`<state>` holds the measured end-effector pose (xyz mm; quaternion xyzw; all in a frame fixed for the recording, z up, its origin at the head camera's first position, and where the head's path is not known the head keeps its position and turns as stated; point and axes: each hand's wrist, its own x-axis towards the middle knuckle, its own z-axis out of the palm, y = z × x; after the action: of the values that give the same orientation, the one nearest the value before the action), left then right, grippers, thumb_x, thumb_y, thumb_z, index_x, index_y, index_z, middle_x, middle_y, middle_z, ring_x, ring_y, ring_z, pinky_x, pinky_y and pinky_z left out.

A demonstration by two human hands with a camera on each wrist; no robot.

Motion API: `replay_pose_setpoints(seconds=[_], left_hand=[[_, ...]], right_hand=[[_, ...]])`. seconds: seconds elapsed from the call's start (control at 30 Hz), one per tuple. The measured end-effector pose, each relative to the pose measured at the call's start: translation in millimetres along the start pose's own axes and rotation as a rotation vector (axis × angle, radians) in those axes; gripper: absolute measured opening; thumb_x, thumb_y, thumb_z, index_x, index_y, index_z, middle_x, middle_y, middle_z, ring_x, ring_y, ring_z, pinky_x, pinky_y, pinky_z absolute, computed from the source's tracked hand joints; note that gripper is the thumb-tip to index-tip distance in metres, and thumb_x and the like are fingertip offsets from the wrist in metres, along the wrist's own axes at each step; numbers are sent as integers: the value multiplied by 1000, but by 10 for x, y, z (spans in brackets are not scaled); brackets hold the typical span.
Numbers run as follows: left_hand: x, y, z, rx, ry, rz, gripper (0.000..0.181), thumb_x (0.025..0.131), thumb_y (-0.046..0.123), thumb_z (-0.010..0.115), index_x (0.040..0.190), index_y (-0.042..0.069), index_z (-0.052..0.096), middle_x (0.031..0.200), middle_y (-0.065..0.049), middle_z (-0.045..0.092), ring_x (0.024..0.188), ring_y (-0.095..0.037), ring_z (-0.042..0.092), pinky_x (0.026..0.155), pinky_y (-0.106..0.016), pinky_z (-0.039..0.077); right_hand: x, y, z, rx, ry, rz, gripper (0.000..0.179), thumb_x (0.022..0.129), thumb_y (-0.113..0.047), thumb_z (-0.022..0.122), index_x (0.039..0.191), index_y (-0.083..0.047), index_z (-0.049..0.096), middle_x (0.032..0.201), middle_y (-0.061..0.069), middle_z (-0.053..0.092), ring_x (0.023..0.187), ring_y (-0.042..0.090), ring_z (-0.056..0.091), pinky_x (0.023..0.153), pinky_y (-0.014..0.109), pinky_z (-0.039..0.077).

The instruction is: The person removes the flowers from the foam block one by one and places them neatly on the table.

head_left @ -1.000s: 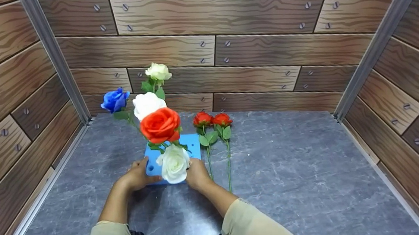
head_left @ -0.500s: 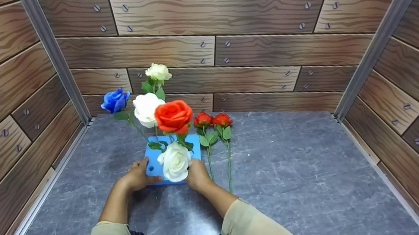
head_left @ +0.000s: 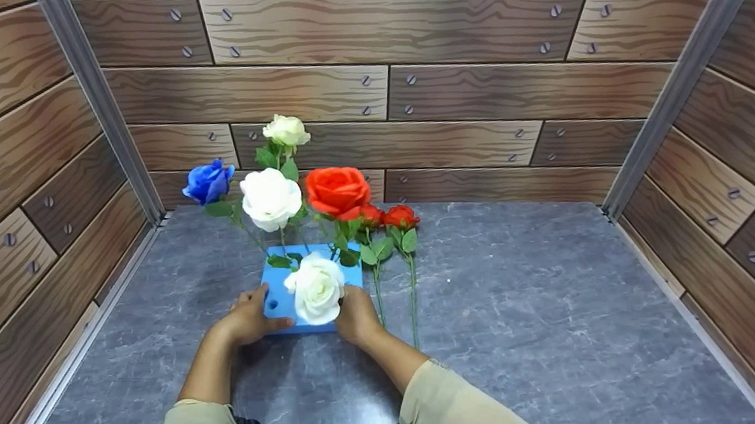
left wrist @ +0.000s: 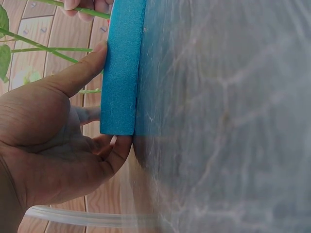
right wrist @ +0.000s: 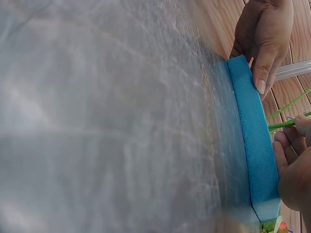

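Note:
My left hand (head_left: 247,316) grips the near left corner of a blue foam block (head_left: 279,311), which lies on the grey table. Its thumb (left wrist: 87,70) presses on the top face, and the other fingers curl by the side. At the block's near right part, my right hand (head_left: 357,313) pinches a green rose stem (right wrist: 282,124) close above the foam. In the head view, a white rose (head_left: 317,289) hides the pinch and much of the block. A large red rose (head_left: 339,193), another white rose (head_left: 271,199), a blue rose (head_left: 209,182) and a cream rose (head_left: 286,131) stand above the block.
Two smaller red roses (head_left: 401,217) with long stems (head_left: 413,297) lie on the table (head_left: 526,308) just right of the block. Plank-patterned walls (head_left: 462,91) close off the back and both sides, with metal rails at the corners.
The large red rose has swung right and back, away from the rear white rose, and now overlaps one small red rose. The front white rose shifted slightly. Both hands stay in place.

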<state>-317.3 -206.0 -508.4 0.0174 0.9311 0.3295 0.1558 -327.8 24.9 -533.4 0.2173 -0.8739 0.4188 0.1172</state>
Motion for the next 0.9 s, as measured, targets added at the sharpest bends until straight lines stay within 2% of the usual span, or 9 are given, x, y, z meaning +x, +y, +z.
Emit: replay_pose_setpoints(seconds=[0.27, 0.4, 0.53, 0.6, 0.73, 0.83, 0.9], left_hand=[[-4, 5, 7, -6, 2, -3, 117, 83, 60, 75, 161, 3, 10, 159, -37, 18, 147, -62, 14, 116, -71, 24], [-6, -1, 13, -8, 6, -2, 117, 83, 60, 75, 161, 2, 10, 158, -37, 18, 147, -61, 14, 116, -71, 24], [-2, -8, 16, 0, 10, -2, 118, 82, 61, 75, 161, 2, 11, 158, -37, 18, 147, -61, 15, 116, -71, 24], [1, -13, 14, 7, 12, -1, 117, 82, 61, 74, 161, 2, 11, 158, -38, 19, 146, -61, 16, 115, -71, 25], [4, -19, 16, 17, 10, -1, 117, 82, 62, 74, 161, 2, 11, 157, -38, 20, 146, -61, 18, 115, -71, 25], [4, -17, 15, 20, 9, 1, 117, 83, 63, 73, 161, 2, 11, 157, -38, 19, 146, -61, 17, 115, -71, 25], [3, -17, 15, 20, 10, -1, 117, 83, 62, 73, 161, 2, 11, 158, -38, 19, 146, -61, 16, 116, -71, 24]], right_hand=[[8, -9, -38, -13, 10, -6, 5, 91, -11, 67, 88, -11, 70, 88, 7, 77, 89, 21, 72, 76, 34, 57], [24, -15, -52, 52, 10, 69, 9, 93, -18, 67, 96, -11, 72, 97, 6, 77, 96, 21, 72, 81, 34, 57], [38, -13, -53, 133, 21, 152, 12, 92, -16, 66, 102, -12, 74, 98, 5, 77, 91, 15, 68, 79, 30, 54], [43, -12, -53, 156, 36, 164, 16, 91, -10, 66, 103, -11, 75, 97, 5, 77, 87, 12, 65, 77, 27, 53], [40, -4, -58, 266, 62, 180, 29, 88, 2, 62, 112, -7, 74, 101, 10, 78, 86, 12, 68, 74, 25, 56], [45, 0, -72, 339, 71, 182, 29, 91, 3, 62, 117, -5, 73, 107, 14, 77, 91, 17, 72, 75, 25, 58], [49, 3, -90, 343, 74, 179, 24, 94, -2, 64, 116, -6, 73, 107, 13, 76, 94, 19, 73, 78, 26, 58]])
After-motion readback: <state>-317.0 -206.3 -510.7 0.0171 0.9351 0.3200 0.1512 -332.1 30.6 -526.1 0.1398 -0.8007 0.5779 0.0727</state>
